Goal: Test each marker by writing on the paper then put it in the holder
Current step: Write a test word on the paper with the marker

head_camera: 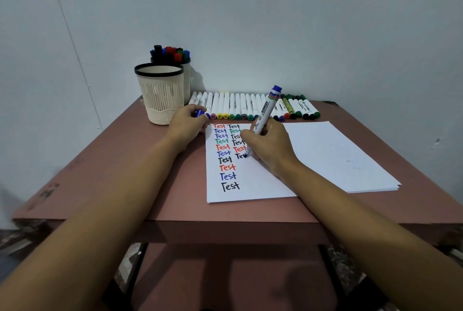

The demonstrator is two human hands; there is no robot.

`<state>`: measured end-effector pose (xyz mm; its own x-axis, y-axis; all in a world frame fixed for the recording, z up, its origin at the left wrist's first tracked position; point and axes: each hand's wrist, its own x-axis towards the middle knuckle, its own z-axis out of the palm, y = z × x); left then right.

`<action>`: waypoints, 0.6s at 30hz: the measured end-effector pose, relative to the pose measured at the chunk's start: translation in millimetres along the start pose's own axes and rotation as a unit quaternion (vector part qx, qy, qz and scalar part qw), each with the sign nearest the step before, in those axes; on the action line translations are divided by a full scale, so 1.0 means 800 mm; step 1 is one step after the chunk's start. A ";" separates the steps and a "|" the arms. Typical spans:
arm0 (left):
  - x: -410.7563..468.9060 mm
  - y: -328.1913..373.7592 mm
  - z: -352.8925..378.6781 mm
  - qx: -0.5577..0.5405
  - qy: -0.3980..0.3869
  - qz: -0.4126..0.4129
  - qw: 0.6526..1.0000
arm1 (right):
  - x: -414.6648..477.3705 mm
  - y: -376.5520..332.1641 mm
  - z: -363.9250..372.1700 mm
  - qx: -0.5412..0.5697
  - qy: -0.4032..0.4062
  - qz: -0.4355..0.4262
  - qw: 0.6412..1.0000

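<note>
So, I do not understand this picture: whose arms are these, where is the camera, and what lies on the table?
No machine here: a person works with two bare hands. One camera on the person's head looks down, so the arms enter from below. The right hand grips a blue marker with its tip on the paper, beside columns of the word "Test". The left hand holds the blue cap. On the table lies a row of markers, and two holders stand: the back holder holds markers, the front holder shows none above its rim.
</note>
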<state>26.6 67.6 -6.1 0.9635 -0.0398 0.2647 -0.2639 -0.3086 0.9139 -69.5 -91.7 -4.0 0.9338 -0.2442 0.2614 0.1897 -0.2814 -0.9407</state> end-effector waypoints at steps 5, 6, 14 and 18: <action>0.001 -0.001 0.000 -0.005 -0.002 0.000 1.000 | 0.001 0.001 -0.002 0.019 0.028 0.008 0.999; 0.001 -0.001 0.000 -0.004 -0.003 0.001 1.000 | 0.001 0.000 -0.002 0.011 0.042 0.005 0.999; -0.001 0.000 0.000 0.004 -0.002 0.007 1.000 | -0.003 -0.006 -0.002 -0.019 0.047 0.004 0.999; -0.001 0.000 0.000 -0.002 -0.001 0.003 1.000 | -0.003 -0.007 -0.003 -0.005 0.033 0.012 0.999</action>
<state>25.5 67.7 -6.0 0.9618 -0.0433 0.2703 -0.2704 -0.3049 0.9132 -73.2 -91.8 1.0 0.9155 -0.3124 0.2535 0.1644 -0.2847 -0.9444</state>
